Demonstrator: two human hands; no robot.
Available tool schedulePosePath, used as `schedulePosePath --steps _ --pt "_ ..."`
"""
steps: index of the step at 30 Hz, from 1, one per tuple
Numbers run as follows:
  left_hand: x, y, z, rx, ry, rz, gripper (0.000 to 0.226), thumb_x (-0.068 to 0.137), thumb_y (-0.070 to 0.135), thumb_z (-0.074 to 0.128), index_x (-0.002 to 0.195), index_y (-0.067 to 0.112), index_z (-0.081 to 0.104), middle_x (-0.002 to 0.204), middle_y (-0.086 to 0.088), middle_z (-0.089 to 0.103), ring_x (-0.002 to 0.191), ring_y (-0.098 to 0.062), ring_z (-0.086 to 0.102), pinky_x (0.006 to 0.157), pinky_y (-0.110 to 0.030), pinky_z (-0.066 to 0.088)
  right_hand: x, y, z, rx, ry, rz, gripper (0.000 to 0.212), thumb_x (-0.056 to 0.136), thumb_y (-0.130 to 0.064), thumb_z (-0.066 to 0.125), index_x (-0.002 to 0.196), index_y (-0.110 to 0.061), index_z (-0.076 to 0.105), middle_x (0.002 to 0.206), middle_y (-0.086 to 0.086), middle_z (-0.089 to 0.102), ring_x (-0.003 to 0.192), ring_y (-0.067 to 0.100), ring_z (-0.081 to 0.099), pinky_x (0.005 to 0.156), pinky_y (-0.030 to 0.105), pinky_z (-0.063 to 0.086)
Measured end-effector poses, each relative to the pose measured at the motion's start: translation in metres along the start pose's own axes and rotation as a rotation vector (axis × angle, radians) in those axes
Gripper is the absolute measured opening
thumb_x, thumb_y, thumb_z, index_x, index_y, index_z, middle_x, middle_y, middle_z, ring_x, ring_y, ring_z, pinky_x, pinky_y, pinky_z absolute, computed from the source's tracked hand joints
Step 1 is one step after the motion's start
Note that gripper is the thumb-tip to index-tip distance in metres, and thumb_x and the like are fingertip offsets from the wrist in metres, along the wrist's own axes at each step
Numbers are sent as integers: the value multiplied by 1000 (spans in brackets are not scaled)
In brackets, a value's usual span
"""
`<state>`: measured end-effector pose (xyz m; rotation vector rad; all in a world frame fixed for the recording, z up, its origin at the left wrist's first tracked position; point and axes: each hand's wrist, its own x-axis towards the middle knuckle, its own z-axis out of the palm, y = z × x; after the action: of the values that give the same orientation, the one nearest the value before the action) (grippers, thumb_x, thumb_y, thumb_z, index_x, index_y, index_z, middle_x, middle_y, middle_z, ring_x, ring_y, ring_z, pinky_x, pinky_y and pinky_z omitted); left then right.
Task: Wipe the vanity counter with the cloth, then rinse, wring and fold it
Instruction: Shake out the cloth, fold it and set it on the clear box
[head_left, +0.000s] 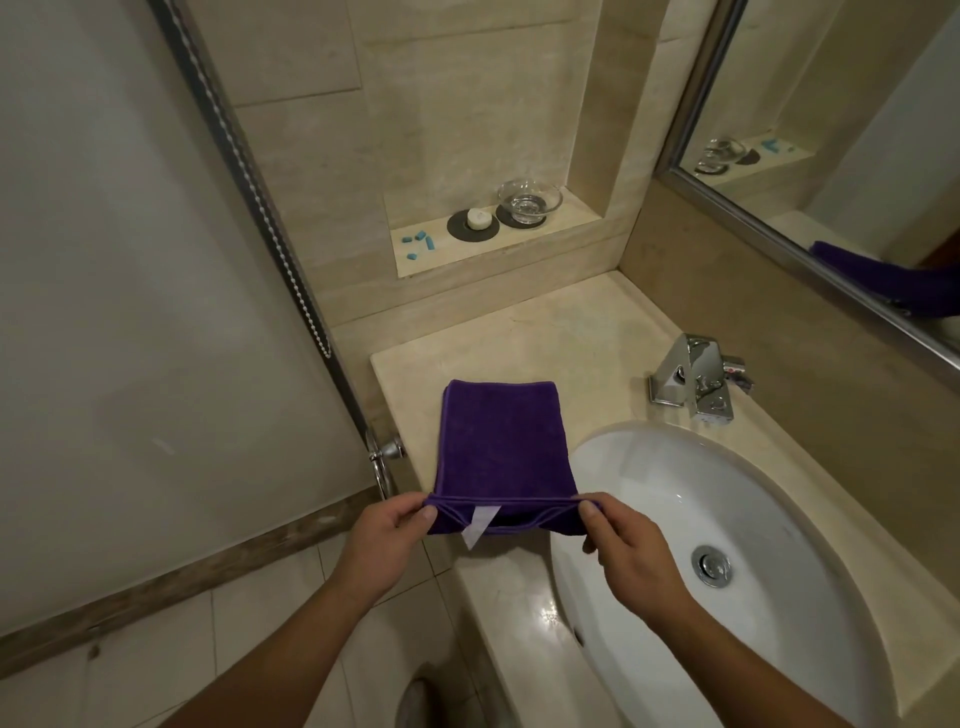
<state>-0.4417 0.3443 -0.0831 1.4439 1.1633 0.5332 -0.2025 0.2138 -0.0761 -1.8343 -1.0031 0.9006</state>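
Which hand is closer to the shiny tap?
Right. The right hand pinches the cloth beside the sink, in front of the tap; the left hand pinches it farther left.

Purple cloth (501, 441) with white tag (479, 526), beige marbled counter (561, 332), white sink (649, 499).

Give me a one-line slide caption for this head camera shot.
Left hand and right hand pinch the near corners of the folded purple cloth on the vanity counter beside the sink.
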Motion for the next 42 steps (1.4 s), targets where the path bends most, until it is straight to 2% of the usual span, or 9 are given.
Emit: schedulePosePath --steps 3,6,9,11,13,17,23,28,42 --pt "3 7 5 -34 19 -33 33 98 0 53 88 25 71 77 16 76 70 4 67 68 -13 49 0 -7 -1 234 1 76 27 107 -11 43 111 -20 68 78 5 72 60 24 66 59 30 55" --pt "7 10 4 -65 34 -58 27 98 2 54 89 19 72 74 10 76 68 -1 66 62 -12 49 2 -7 -7 367 -72 123 27 101 -4 53 118 -19 69 96 13 72 78 31 71 74 37 61" --pt "10 13 2 -62 15 -52 22 99 3 52 94 11 72 61 16 70 55 8 58 55 -6 42 8 -4 -9 231 -114 117 42 87 1 72 119 -27 69 99 1 72 79 21 69 75 31 60" --pt "11 14 2 -72 -2 -60 23 100 3 52 94 10 72 58 16 67 51 9 56 53 -5 41 12 -4 -6 125 -60 118 26 88 -7 74 106 -25 72 86 -2 72 67 13 64 64 25 55" --pt "15 13 3 -69 0 -74 24 100 4 52 92 11 73 63 12 71 53 8 57 55 -6 42 17 -6 -3 114 -1 118 8 94 -16 69 97 -22 73 76 -1 71 58 11 60 56 22 51" --pt "27 14 4 -89 44 -117 25 100 12 54 89 15 75 77 0 76 68 -4 66 64 -17 49 29 -7 2 133 35 129 18 102 -18 54 96 -17 71 67 -2 68 50 10 56 49 20 47" --pt "67 18 11 -55 33 -199 24 103 22 50 96 16 72 84 -1 75 80 -14 71 63 -22 52 71 -2 4 121 119 222 22 103 -24 53 97 -19 73 85 -1 74 84 15 68 69 24 51" --pt "107 17 21 12 70 -220 24 104 32 48 100 18 68 91 0 73 86 -18 69 66 -27 50 113 1 4 168 109 277 21 101 -33 56 100 -22 73 90 -3 75 90 18 70 81 37 59" --pt "183 -2 35 333 176 -178 24 104 30 46 89 21 61 81 6 63 75 -8 57 61 -23 37 190 35 12 -72 66 310 22 101 -37 54 91 -23 66 83 -4 71 80 15 66 70 28 51"
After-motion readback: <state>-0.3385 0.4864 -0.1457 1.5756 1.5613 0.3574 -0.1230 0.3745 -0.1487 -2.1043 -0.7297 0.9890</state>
